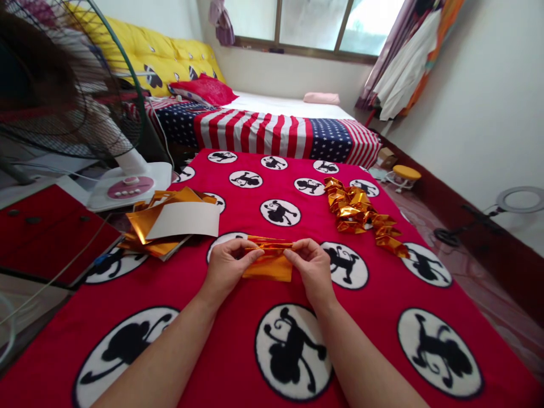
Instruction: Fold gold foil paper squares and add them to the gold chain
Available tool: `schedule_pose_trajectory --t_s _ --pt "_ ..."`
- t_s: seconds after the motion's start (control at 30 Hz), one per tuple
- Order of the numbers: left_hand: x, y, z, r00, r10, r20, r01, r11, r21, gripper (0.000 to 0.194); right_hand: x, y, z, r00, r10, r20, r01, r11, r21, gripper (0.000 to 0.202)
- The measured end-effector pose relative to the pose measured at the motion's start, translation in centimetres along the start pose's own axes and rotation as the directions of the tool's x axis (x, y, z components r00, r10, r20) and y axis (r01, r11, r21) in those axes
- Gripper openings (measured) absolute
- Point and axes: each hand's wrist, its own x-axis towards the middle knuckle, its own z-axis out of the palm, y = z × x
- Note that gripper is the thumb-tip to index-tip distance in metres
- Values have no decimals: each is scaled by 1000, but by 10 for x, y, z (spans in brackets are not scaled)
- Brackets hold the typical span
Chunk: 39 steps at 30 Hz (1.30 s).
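A sheet of shiny gold foil paper (268, 269) lies on the red cloth in front of me, with a raised crease running across it. My left hand (229, 263) pinches the left end of that crease between thumb and fingers. At the right end, my right hand (313, 263) pinches it the same way. To the left sits a loose stack of gold foil sheets (142, 224), with a white sheet (185, 220) on top. Several folded gold foil pieces (351, 207) lie in a bunch at the right.
A fan (127, 170) stands at the left beside a red cabinet (46, 226). Beyond the red monkey-print cloth (229, 351) is a bed (272, 133) under a window. A yellow stool (406, 173) and a ring light (521, 199) stand at the right.
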Motion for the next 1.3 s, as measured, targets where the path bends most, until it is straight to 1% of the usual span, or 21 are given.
schedule_pose_trajectory --t_s 0.07,0.2,0.27,0.43,0.63,0.93,1.3 --pt "0 1 1 1000 -26 12 26 997 -76 26 0 0 0 1000 -3 -6 3 1000 5 30" --pt "0 2 2 996 -81 40 88 978 -189 45 0 0 1 1000 -4 -15 5 999 40 34" --pt "1 1 2 995 -87 49 95 975 -203 42 0 0 1 1000 -7 -9 8 998 54 34" --pt "1 -4 1 996 -76 54 85 981 -174 30 0 0 0 1000 3 27 -4 999 42 29" --pt "0 -1 0 998 -44 41 49 991 -126 24 -1 -2 1 999 32 36 -34 998 51 26" --pt "1 -2 2 995 -92 34 96 980 -174 28 -2 -2 2 999 37 13 -37 998 53 22" --pt "0 1 2 997 -75 10 76 993 -85 23 -1 2 1 1000 18 -3 -18 1000 20 20"
